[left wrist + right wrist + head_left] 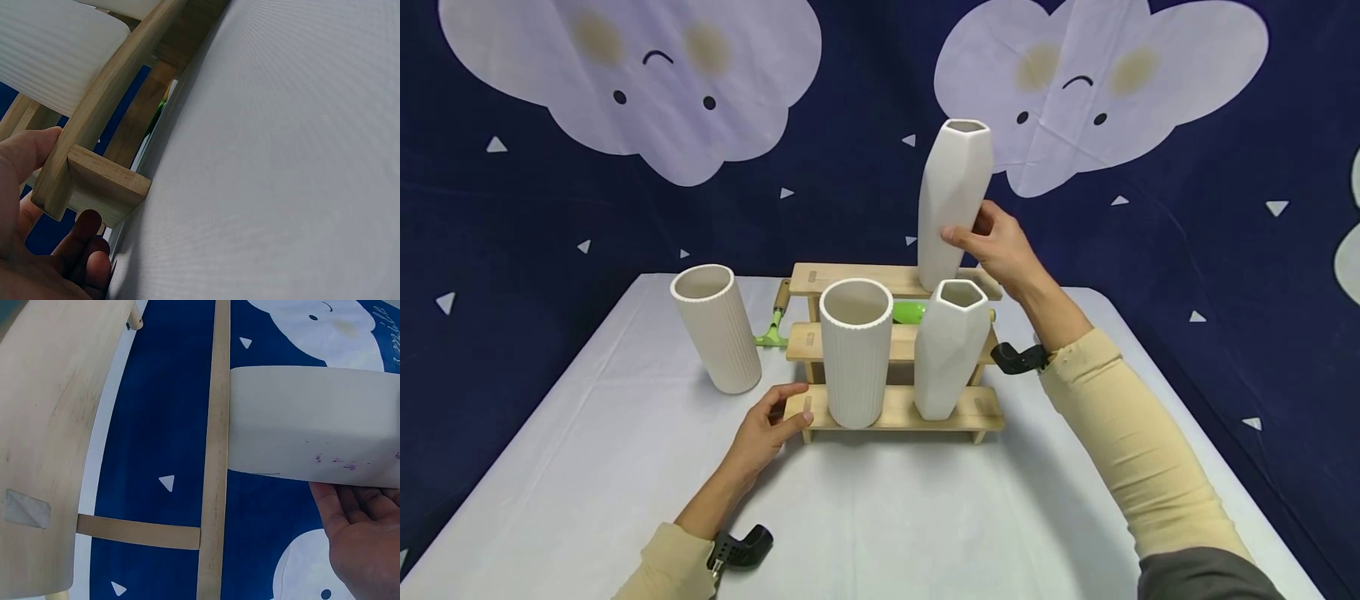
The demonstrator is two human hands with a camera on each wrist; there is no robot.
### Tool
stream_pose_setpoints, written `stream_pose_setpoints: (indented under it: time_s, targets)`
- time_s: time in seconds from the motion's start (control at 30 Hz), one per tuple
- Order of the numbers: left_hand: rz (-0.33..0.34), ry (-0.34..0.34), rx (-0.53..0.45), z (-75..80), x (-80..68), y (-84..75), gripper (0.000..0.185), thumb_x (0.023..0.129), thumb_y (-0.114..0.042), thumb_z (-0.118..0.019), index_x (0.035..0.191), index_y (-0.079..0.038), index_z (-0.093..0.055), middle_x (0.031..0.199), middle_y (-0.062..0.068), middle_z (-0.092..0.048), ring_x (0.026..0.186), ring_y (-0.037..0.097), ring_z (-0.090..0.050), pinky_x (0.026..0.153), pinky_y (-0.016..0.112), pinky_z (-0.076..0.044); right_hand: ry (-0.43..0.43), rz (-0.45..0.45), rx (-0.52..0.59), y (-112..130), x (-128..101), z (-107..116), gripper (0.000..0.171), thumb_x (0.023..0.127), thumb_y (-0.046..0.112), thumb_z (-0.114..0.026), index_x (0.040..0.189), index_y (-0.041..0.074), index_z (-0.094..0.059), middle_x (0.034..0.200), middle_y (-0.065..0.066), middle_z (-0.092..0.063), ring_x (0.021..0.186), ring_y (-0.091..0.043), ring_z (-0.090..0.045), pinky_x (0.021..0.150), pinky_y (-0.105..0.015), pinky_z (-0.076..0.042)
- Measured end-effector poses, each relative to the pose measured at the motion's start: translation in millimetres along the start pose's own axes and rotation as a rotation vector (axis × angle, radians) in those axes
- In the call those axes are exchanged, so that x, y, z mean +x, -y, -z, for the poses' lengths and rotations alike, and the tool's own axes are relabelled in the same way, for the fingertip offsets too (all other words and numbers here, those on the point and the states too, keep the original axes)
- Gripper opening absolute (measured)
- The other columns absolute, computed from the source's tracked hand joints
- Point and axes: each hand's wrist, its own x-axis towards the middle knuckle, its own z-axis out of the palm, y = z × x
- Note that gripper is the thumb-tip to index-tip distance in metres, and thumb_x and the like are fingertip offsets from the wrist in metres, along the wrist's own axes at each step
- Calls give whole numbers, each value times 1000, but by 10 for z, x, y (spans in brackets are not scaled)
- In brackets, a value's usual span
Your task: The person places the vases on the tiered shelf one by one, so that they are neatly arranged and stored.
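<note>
A three-tier wooden stand holds several white vases. My right hand grips a tall angular white vase low on its body, thumb in front. The vase's base is on the top step. My left hand holds the left end of the bottom step, with the thumb on one side and fingers on the other in the left wrist view. On the bottom step stand a ribbed white vase and a second angular white vase.
Left of the stand, another ribbed white vase stands on the white-covered table. Behind it lies a green tool with a wooden handle. A green object shows behind the middle step. A dark blue cloud-print cloth hangs at the back.
</note>
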Motion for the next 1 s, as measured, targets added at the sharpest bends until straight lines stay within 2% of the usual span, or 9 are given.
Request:
stream_pose_setpoints:
  time_s: [0.43,0.63,0.73,0.9,1.0]
  targets:
    - [-5,0,10,-2,-4,7,49,85,-22,-69,130,-16,-52,115,12,-54,91,11,-48,72,22,-42,-21,15,16,-50,-51,36,63,84,25,-71,137,6,-42,135,-17,-52,124,-26,-51,105,-39,-39]
    - [-10,2,8,-1,-9,-8,49,85,-22,-69,130,-15,-52,115,12,-54,90,11,-48,72,22,-42,-26,9,28,-84,-117,95,65,84,28,-71,139,9,-41,136,-15,-51,124,-24,-51,105,-39,-40]
    - [-9,3,6,-1,-12,-13,49,85,-21,-69,130,-15,-52,115,12,-54,91,11,-48,72,22,-42,-30,24,40,-100,-166,131,63,85,28,-70,138,10,-42,136,-14,-52,122,-21,-52,102,-34,-43]
    - [-8,2,1,0,-13,-17,49,85,-21,-69,131,-15,-52,115,12,-54,90,10,-48,72,22,-41,-48,46,89,-118,-247,200,63,86,23,-69,139,5,-40,138,-17,-50,119,-17,-54,94,-19,-46]
    - [-6,2,-2,1,-11,-16,49,85,-21,-69,131,-15,-52,115,12,-54,90,10,-48,71,22,-42,-70,50,108,-137,-308,240,63,87,21,-68,139,4,-39,138,-19,-49,120,-16,-54,92,-15,-45]
